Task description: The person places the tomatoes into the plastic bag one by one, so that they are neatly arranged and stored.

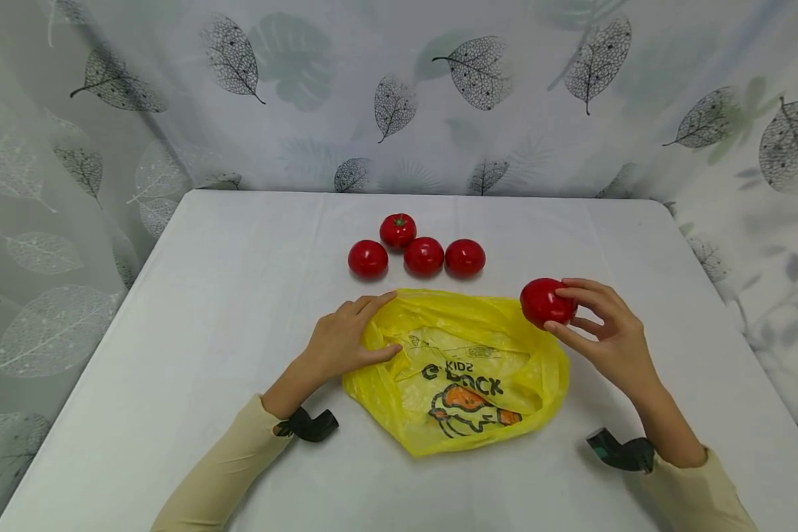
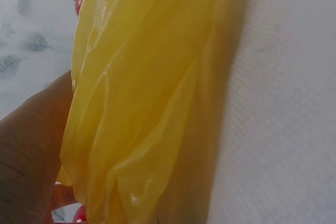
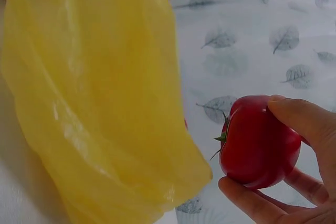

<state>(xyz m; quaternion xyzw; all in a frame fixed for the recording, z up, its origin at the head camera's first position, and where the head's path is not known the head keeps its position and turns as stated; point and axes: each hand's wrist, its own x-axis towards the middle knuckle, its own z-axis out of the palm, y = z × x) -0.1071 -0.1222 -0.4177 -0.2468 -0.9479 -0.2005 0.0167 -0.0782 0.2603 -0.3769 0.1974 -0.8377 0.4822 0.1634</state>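
A yellow plastic bag (image 1: pixel 545 399) with a printed cartoon duck lies on the white table, its mouth spread wide. At its left rim my left hand (image 1: pixel 342 336) holds the bag, thumb over the inside and fingers along the far edge. In the left wrist view the bag's wall (image 2: pixel 136 98) covers most of these fingers. My right hand (image 1: pixel 605 329) grips a red tomato (image 1: pixel 544 301) between thumb and fingertips, above the bag's right far rim. In the right wrist view the tomato's green stem (image 3: pixel 222 136) faces the bag.
Beyond the bag sit several more tomatoes, among them a left one (image 1: pixel 368 259), a rear one (image 1: pixel 397 231) and a right one (image 1: pixel 465 258). The white table (image 1: pixel 239 244) ends at a leaf-patterned curtain (image 1: pixel 346 96) behind.
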